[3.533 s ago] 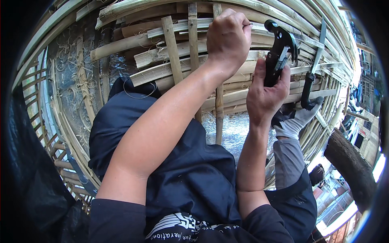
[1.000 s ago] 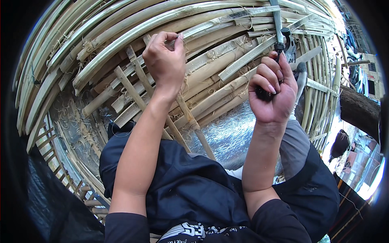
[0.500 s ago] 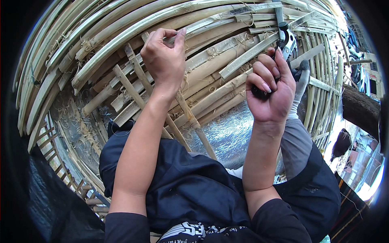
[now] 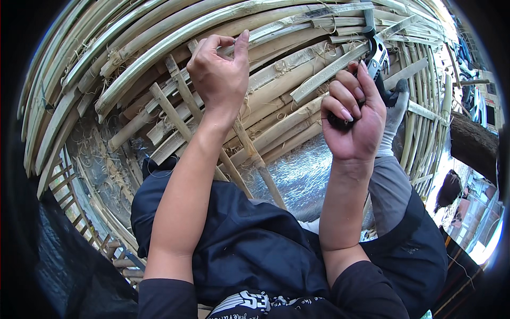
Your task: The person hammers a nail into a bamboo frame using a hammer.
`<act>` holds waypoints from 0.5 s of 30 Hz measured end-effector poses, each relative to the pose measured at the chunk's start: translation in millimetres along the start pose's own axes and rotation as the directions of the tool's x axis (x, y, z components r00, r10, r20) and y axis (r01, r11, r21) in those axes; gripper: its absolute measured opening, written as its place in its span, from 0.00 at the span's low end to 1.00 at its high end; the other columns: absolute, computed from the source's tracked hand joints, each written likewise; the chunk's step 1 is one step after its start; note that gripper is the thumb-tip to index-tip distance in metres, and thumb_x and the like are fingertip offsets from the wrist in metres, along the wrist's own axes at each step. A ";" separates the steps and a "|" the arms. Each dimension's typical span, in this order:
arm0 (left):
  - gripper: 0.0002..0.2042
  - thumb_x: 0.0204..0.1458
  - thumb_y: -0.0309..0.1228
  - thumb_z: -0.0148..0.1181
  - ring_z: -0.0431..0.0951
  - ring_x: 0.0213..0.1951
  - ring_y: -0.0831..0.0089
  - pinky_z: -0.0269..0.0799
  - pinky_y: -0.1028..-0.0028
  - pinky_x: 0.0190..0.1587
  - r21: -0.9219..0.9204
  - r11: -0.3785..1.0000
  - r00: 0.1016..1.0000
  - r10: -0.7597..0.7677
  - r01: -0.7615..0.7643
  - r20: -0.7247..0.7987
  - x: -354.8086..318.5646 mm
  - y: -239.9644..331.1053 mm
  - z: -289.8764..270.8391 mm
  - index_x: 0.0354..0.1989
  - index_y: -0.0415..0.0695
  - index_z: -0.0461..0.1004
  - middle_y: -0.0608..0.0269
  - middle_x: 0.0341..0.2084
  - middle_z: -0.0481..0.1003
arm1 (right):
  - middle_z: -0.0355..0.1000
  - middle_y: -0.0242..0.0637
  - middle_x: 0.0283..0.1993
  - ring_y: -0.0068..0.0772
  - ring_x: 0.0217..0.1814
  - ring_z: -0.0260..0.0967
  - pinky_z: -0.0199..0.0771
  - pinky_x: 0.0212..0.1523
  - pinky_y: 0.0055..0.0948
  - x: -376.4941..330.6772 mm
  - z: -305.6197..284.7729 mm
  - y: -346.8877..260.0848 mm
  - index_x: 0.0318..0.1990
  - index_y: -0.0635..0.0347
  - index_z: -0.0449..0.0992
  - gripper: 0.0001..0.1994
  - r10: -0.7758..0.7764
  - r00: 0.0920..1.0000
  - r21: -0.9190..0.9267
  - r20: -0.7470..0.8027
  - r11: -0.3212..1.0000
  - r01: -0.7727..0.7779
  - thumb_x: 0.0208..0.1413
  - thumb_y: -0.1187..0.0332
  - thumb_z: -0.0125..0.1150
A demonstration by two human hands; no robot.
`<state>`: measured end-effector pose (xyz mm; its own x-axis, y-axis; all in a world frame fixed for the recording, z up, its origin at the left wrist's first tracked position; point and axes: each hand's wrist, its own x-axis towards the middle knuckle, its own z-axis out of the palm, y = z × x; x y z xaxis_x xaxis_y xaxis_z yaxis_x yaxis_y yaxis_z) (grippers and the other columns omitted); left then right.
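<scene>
My left hand (image 4: 218, 80) is raised against a curved wall of bamboo strips (image 4: 159, 50). Its thumb and fingers pinch at the upper end of a thin diagonal bamboo slat (image 4: 252, 151); I cannot see whether anything small sits between them. My right hand (image 4: 353, 119) grips the black handle of a hammer, whose metal head (image 4: 377, 53) is up by the bamboo strips at the upper right.
A person in dark blue clothes (image 4: 249, 239) is below my arms, their white-gloved hand (image 4: 396, 109) touching the bamboo just right of the hammer. Silver foil sheeting (image 4: 303, 175) shows behind the slats. A thick log (image 4: 473, 141) lies at the right.
The hammer head has dropped from high above my right hand to closer against the bamboo. My left hand has stayed pinched at the slat.
</scene>
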<state>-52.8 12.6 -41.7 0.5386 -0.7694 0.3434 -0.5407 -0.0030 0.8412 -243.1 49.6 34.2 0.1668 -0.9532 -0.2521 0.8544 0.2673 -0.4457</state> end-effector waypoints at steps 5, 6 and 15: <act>0.17 0.52 0.44 0.74 0.75 0.21 0.78 0.70 0.74 0.27 0.060 0.995 0.996 0.085 -0.083 -0.033 1.0 -6.8 1.5 0.29 0.39 0.82 0.63 0.23 0.79 | 0.53 0.19 0.25 0.10 0.19 0.47 0.52 0.19 0.17 0.3 -0.1 1.7 0.42 0.54 0.69 0.06 0.001 1.000 -0.015 0.000 1.000 -0.001 0.73 0.65 0.49; 0.17 0.52 0.44 0.74 0.75 0.21 0.78 0.70 0.74 0.27 0.060 0.995 0.996 0.085 -0.083 -0.033 1.1 -7.1 1.5 0.29 0.39 0.82 0.63 0.23 0.79 | 0.53 0.19 0.25 0.10 0.19 0.47 0.52 0.19 0.17 0.4 -0.5 2.0 0.42 0.54 0.69 0.06 0.002 1.000 -0.019 0.003 1.000 -0.002 0.73 0.65 0.49; 0.16 0.51 0.42 0.75 0.75 0.20 0.78 0.70 0.74 0.27 0.046 0.996 0.995 0.085 -0.083 -0.044 0.1 -6.6 1.6 0.29 0.40 0.82 0.63 0.23 0.79 | 0.55 0.22 0.26 0.13 0.19 0.48 0.54 0.19 0.17 0.9 -3.0 5.5 0.47 0.65 0.71 0.11 0.000 0.999 0.054 0.041 0.999 -0.003 0.74 0.66 0.47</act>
<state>-50.2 11.5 -47.9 0.5190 -0.7377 0.4318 -0.6125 0.0315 0.7898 -239.7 50.6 29.0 0.1874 -0.9581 -0.2165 0.8791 0.2619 -0.3982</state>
